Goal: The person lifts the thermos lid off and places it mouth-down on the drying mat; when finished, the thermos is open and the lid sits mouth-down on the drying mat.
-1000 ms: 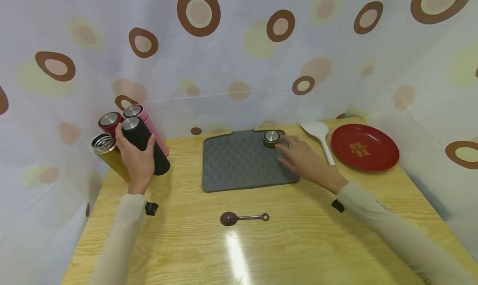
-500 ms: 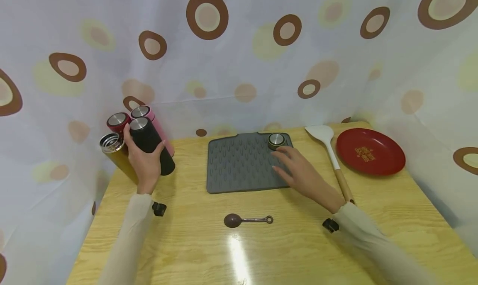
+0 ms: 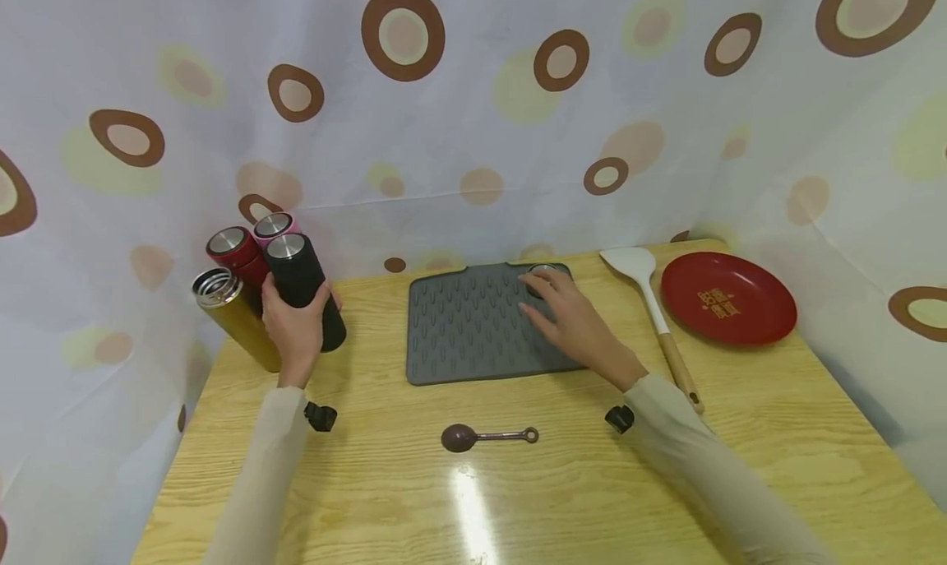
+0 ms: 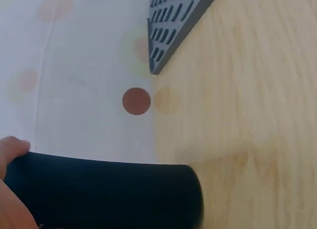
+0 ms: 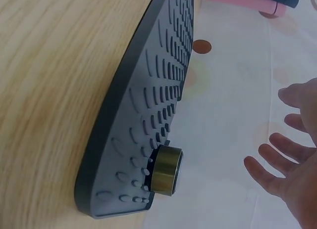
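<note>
My left hand (image 3: 294, 331) grips a black thermos bottle (image 3: 299, 281) around its side. In the left wrist view the bottle's dark body (image 4: 109, 194) fills the lower left, with a fingertip over it. Close by stand a red bottle (image 3: 235, 248), a pink bottle (image 3: 275, 222) mostly hidden behind the black one, and a gold bottle (image 3: 240, 322) whose top is uncapped. My right hand (image 3: 580, 326) hovers above a grey mat (image 3: 466, 326), fingers spread and holding nothing. Below its fingers sits a gold bottle cap (image 5: 167, 170) on the mat, partly covered in the head view.
A brown spoon (image 3: 460, 438) lies in front of the mat. To the right are a white spatula (image 3: 654, 306) with a wooden handle and a red plate (image 3: 762, 318). Patterned cloth (image 3: 473, 96) hangs behind the table.
The black bottle has shifted slightly right in my left hand, uncovering more of the red bottle and hiding the pink one. My right hand has moved left over the mat, above the cap.
</note>
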A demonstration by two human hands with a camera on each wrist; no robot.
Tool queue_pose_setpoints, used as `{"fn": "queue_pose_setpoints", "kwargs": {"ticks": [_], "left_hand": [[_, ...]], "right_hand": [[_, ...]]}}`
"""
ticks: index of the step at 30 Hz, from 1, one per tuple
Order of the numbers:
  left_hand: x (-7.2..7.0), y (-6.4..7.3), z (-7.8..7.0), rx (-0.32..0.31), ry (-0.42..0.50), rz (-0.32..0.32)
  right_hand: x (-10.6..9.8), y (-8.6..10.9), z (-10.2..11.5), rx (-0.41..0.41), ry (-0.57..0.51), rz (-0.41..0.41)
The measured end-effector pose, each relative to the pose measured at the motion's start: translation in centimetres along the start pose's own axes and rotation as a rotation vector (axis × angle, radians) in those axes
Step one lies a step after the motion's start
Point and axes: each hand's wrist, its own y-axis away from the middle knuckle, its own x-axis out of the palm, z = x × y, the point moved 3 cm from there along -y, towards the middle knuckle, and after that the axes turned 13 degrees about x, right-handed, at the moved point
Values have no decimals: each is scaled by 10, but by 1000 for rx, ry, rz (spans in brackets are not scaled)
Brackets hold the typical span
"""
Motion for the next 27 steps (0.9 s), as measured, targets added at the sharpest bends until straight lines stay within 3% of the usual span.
{"fn": "queue_pose_setpoints", "kwargs": {"ticks": [6, 10, 19, 27], "left_hand": [[1, 10, -4, 102, 83, 33], [3, 19, -20, 198, 115, 79], [21, 29, -65, 479, 34, 244], [38, 47, -87, 598, -42, 356]], "right_hand": [[1, -9, 0, 40, -55, 10], [1, -18, 2, 45, -78, 18], [-2, -32, 22, 52, -146, 51], [-3, -41, 43, 52, -231, 84]]}}
